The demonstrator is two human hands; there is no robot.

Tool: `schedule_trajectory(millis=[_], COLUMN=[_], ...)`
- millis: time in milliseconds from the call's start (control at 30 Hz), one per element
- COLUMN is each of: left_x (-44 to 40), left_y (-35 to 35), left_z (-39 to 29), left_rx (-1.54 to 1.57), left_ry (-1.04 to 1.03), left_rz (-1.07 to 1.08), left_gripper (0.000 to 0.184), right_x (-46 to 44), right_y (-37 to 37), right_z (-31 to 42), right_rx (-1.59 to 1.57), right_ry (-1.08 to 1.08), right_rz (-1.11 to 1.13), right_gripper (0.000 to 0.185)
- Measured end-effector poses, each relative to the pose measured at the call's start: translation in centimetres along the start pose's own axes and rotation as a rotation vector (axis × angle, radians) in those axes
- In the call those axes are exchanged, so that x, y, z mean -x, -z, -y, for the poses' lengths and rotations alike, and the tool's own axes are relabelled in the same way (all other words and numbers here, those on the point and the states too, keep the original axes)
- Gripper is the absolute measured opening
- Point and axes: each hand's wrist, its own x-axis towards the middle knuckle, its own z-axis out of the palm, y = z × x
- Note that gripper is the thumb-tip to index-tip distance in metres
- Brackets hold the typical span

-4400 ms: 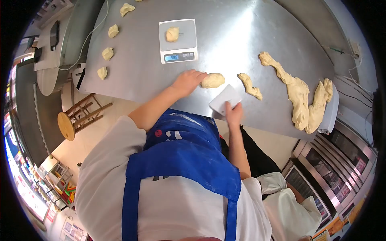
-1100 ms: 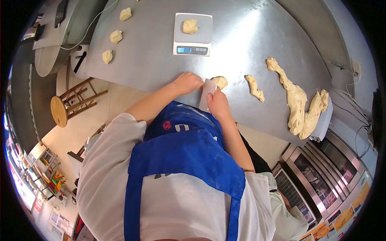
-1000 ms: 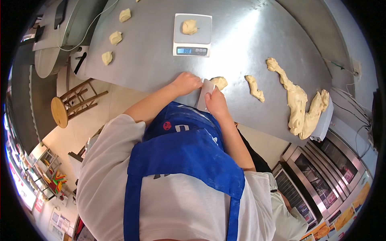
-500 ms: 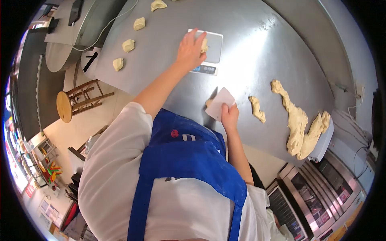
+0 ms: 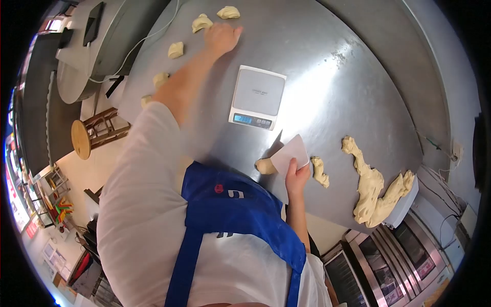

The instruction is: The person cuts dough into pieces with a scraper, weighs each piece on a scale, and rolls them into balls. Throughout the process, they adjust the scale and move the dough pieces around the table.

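My left hand (image 5: 223,39) is at the far side of the steel table, back upward and slightly blurred. Its fingers curl over the piece of dough lifted from the scale, which they hide. Just beyond it lie two dough lumps, one at the left (image 5: 201,23) and one farther back (image 5: 228,12). My right hand (image 5: 296,179) grips a white dough scraper (image 5: 291,153), tilted over a small dough piece (image 5: 265,166). Right of that hand rests a dough strip (image 5: 320,172). The digital scale (image 5: 259,92) has a bare plate and a lit display.
A large dough mass (image 5: 372,192) lies at the table's right, by a white container (image 5: 401,207). More lumps, including one at the left (image 5: 175,50), line the left side. A wooden stool (image 5: 82,139) stands off the left edge; ovens (image 5: 388,256) are at lower right.
My left hand has left the scale with the dough piece and moved away, up and left, toward the row of lumps. My right hand still holds the scraper. The view has shifted slightly.
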Motion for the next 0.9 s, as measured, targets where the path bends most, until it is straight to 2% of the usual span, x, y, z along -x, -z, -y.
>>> schedule_trajectory(millis=[33,67,133,167,233,267,333,467,533,567,633,700,767,833,867,900], left_x=[-0.9,-1.9,-3.8,-4.5,-6.8,-7.5,-7.9,-6.8,-4.4,-3.7,-1.8,3.3,9.3,13.7,15.0,16.0], left_y=[0.4,1.3,2.8,2.5,1.3,0.7,-0.5,1.1,4.0,4.4,5.7,7.1,6.9,5.3,4.2,3.3], left_z=[-0.2,-0.5,-0.9,-0.2,2.1,4.0,8.1,11.5,9.3,9.0,9.1,2.5,-2.2,-5.0,-5.2,-5.4], left_rx=[-0.493,-0.493,-0.308,-0.309,-0.179,-0.185,-0.369,-0.304,-0.115,-0.108,-0.092,0.171,0.341,0.454,0.461,0.243], left_ry=[-0.062,-0.065,-0.23,-0.227,0.064,0.065,0.067,-0.097,0.207,0.192,-0.161,-0.377,-0.309,-0.301,-0.308,-0.378], left_rz=[0.155,0.168,0.011,0.021,-0.012,-0.007,0.213,0.326,0.197,0.2,-0.306,-0.136,0.223,0.441,0.445,0.445], left_gripper=[0.038,0.038,0.031,0.031,0.073,0.073,0.031,0.035,0.035,0.035,0.042,0.052,0.059,0.06,0.06,0.062], right_x=[-0.2,-0.4,-1.1,-1.3,-1.7,-1.9,-2.1,-2.1,-1.7,-1.5,-0.7,-0.1,0.2,0.3,0.8,1.2], right_y=[0.2,0.4,1.0,1.3,1.7,1.9,2.0,1.6,1.5,1.5,1.6,1.5,1.5,1.7,2.2,2.6], right_z=[-0.1,-0.2,-0.6,-0.8,-1.4,-1.7,-1.4,-1.5,-1.4,-1.4,-1.0,-0.9,-1.4,-1.9,-2.5,-3.7], right_rx=[0.006,0.011,0.027,0.04,0.048,0.053,0.046,0.041,0.036,0.034,0.042,0.046,0.049,-0.074,-0.188,-0.288], right_ry=[0.007,0.014,0.028,0.054,0.056,0.066,0.051,0.042,0.051,0.06,0.051,0.05,0.05,0.024,-0.015,-0.062], right_rz=[-0.001,-0.001,-0.023,-0.037,-0.061,-0.094,-0.098,-0.069,-0.05,-0.027,-0.045,-0.055,-0.077,-0.141,-0.197,-0.276], right_gripper=[0.021,0.02,0.02,0.019,0.02,0.021,0.02,0.021,0.021,0.022,0.022,0.022,0.023,0.023,0.023,0.024])
